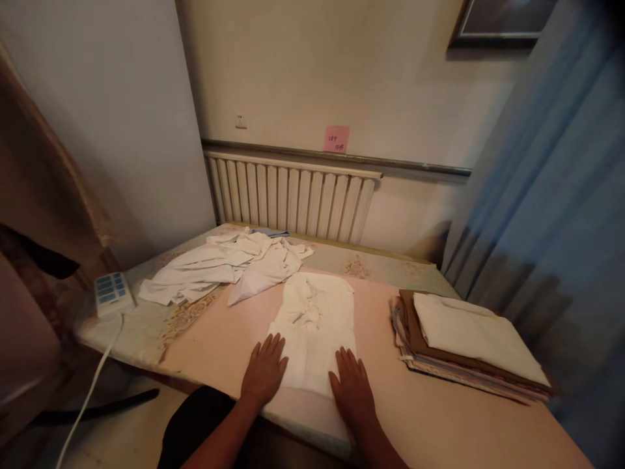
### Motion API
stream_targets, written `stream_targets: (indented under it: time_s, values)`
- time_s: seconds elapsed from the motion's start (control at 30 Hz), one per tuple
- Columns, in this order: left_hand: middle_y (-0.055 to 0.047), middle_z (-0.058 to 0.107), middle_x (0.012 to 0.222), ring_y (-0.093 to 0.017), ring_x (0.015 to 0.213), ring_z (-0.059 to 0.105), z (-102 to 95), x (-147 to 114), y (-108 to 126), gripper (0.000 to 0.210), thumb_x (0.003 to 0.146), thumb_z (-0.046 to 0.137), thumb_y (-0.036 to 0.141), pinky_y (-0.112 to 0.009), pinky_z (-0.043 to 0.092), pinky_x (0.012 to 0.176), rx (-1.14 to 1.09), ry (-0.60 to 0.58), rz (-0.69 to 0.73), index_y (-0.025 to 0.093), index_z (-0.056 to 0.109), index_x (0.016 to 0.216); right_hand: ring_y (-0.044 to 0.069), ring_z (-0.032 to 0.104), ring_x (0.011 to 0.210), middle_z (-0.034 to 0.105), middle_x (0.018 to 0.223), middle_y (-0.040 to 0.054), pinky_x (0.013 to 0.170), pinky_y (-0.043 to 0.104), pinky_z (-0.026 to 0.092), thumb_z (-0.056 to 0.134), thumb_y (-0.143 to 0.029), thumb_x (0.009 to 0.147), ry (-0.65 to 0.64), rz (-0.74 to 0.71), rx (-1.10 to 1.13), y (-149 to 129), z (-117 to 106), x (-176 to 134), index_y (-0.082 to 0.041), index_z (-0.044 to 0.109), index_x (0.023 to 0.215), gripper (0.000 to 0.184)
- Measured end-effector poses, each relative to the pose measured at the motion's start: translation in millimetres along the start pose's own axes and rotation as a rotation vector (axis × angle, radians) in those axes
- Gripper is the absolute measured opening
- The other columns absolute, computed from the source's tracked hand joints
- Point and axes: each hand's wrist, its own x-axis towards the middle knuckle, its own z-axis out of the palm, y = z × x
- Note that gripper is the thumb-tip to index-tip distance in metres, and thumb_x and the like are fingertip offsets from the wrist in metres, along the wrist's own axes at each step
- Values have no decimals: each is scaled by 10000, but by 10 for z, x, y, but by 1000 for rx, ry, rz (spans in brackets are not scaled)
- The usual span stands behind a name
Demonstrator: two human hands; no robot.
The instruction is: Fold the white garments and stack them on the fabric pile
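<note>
Both hands lie flat, palms down and fingers spread, gripping nothing. The left hand (264,372) presses the near left corner of a folded white garment (315,329), its fingertips on the cloth and its heel on the pink pad (229,339) beneath. The right hand (350,385) does the same at the near right corner, fingers pointing away from the person. The garment sits in the middle of the pad, folded into a narrow upright rectangle with a rumpled bit near its centre.

Well to the right, on the same pad, stands a stack (469,345) of folded cloths: a white one on top, brown under it, patterned edges at the bottom. Beyond the garment to the left, a loose heap of white clothes (224,267) sprawls across the flowered table cover (371,264). At the table's far left edge lies a power strip (112,292), its white cord (92,384) trailing down to the floor. Behind the table a white radiator (290,198) runs along the wall, a pink note (336,139) stuck above it, and a blue curtain (551,195) hangs at the right.
</note>
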Motion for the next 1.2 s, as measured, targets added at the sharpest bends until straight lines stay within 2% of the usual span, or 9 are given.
stream_targets:
  time_s: [0.87, 1.2]
  values:
    - [-79, 485, 1424, -268, 1341, 395, -28, 8, 8, 473, 939, 359, 373, -491, 302, 1084, -14, -28, -8, 213, 474, 1370, 288, 407, 1328, 474, 1412, 129, 1092, 466, 301, 385, -381, 950, 2, -4, 16, -8, -55, 8, -122, 508, 1336, 481]
    - [-76, 500, 1411, -275, 1326, 419, -42, 8, 11, 472, 934, 360, 379, -492, 320, 1080, -31, -3, -8, 222, 492, 1360, 292, 409, 1328, 478, 1410, 118, 1091, 475, 312, 368, -400, 953, 6, 6, 33, -4, -37, 12, -143, 508, 1342, 487]
